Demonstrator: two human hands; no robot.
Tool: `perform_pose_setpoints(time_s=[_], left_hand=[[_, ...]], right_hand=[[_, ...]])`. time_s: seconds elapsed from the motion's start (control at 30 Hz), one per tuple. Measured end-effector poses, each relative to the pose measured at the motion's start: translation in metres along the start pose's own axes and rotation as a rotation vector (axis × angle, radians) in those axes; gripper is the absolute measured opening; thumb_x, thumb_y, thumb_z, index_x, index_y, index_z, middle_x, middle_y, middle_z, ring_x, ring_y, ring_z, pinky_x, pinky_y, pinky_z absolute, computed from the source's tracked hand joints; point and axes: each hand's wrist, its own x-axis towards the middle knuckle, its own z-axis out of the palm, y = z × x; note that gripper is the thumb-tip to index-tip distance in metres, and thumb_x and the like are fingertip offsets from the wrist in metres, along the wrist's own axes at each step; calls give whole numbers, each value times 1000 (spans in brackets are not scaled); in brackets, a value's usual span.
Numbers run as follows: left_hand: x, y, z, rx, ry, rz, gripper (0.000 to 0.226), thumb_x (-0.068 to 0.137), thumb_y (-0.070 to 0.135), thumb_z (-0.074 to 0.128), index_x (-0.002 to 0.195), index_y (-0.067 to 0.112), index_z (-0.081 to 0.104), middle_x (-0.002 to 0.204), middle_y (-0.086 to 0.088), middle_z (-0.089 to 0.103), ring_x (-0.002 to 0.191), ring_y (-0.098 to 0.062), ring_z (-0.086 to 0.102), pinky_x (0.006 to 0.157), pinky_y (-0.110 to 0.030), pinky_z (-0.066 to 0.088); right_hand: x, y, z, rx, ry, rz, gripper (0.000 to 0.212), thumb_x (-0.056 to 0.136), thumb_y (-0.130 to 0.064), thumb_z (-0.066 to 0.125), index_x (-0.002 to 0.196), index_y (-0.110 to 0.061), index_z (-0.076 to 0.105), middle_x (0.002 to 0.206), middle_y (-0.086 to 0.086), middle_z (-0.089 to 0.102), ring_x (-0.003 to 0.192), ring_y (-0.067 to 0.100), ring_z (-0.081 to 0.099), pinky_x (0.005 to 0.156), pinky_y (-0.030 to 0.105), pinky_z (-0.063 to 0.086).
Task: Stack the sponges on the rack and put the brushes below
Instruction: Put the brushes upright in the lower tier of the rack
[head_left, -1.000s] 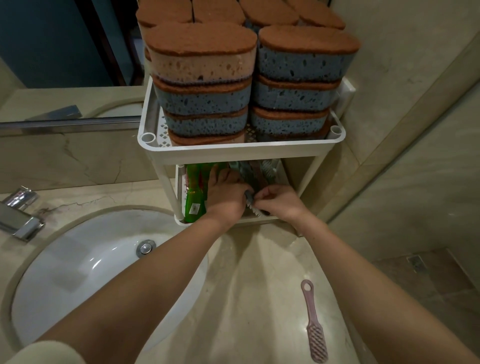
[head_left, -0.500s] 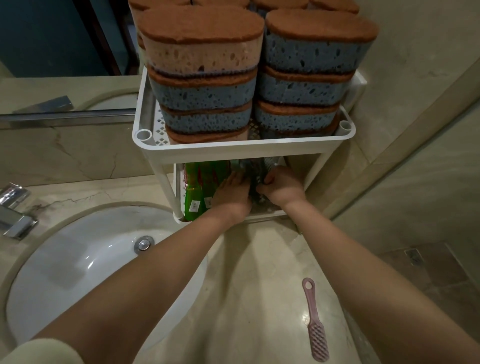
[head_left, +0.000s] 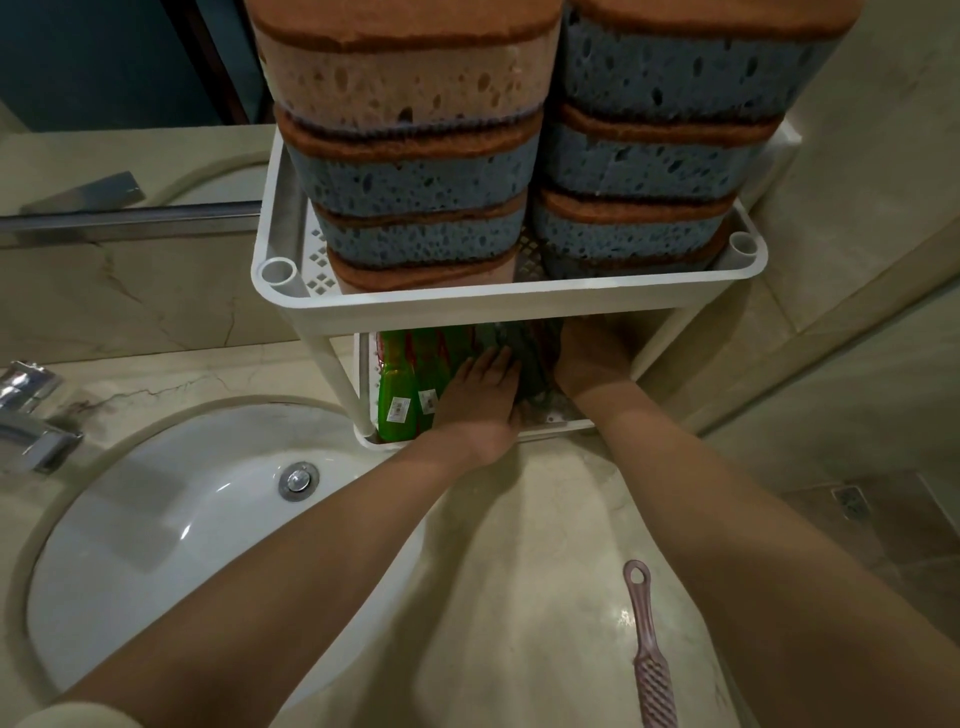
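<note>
Pink brush (head_left: 650, 654) looks light and stiff, best taken mid-handle; left hand (head_left: 480, 400) presses flat on shelved brushes (head_left: 525, 358); right hand (head_left: 587, 364) cannot be judged, fingers hidden.

Sponges (head_left: 426, 176) blue-grey, brown tops; one peach. Rack (head_left: 509, 306) white. Packets (head_left: 397, 387) green. Brush (head_left: 652, 660) pink.

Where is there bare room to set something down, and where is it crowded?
Free: the countertop between the forearms, from the rack to the pink brush; the strip between sink and wall, left of the rack. Crowded: top shelf filled by sponge stacks; lower shelf packed with green packets, dark brushes, left hand and right hand.
</note>
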Motion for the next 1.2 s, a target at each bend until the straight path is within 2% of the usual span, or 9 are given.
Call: perform_pose_setpoints(time_s=[0.23,0.47,0.6,0.67,0.8,0.87,0.93,1.03,1.2], left_hand=[[0,1,0,-12,-6,-27,59,100,38,37,153,16,22,162,-4,12,150,-21,6,120,-36,6],[-13,2,-6,-27,-32,-1,57,101,36,35,154,18,22,163,-3,10,150,-21,4,120,-36,5],[-24,6,-11,-39,-28,18,54,102,36,32,152,15,26,162,-5,14,149,-22,7,120,-37,7],[-29,6,-13,-44,-32,17,54,102,36,32,152,14,27,162,-6,15,149,-23,8,120,-38,8],[-39,10,-16,-28,-58,-5,57,102,37,34,153,15,23,162,-5,12,150,-22,6,120,-37,7],[-45,15,-16,-42,-58,-16,57,101,37,35,153,16,22,162,-4,12,150,-21,6,120,-36,9],[-51,21,-16,-55,-38,-4,56,101,36,37,152,17,26,161,-4,18,149,-22,11,119,-37,13],[-65,33,-12,-132,37,48,50,97,33,43,146,20,40,155,-4,35,143,-25,29,115,-39,27],[-98,54,12,-258,62,110,46,96,29,46,141,25,48,149,3,43,137,-18,39,109,-33,34]], right_hand=[[-4,0,-4,-146,-47,7,22,94,-12,57,115,-10,62,125,14,57,118,31,54,91,38,47],[-18,-5,-7,-61,-173,-37,19,94,-8,55,112,-9,62,116,10,63,108,26,61,78,32,47],[-30,-8,-8,38,-182,-41,14,92,-9,55,103,-12,63,109,8,64,101,24,62,71,29,44],[-37,-4,-8,128,-157,-42,13,93,-13,52,100,-14,63,110,8,64,98,24,61,72,28,43],[-58,15,-6,326,-87,-9,28,92,-15,52,116,-18,65,122,8,63,107,27,60,84,31,50],[-73,24,-3,433,-31,-8,29,91,-15,52,116,-20,66,122,6,64,108,27,60,88,34,51],[-91,30,3,503,8,-6,28,91,-16,51,114,-20,67,118,5,67,106,26,61,89,35,51],[-119,39,17,590,62,54,25,89,-15,53,110,-17,68,111,6,70,103,27,63,88,35,51],[-165,57,47,659,-48,263,25,79,-19,60,104,-21,65,79,-6,64,87,22,64,81,36,53]])
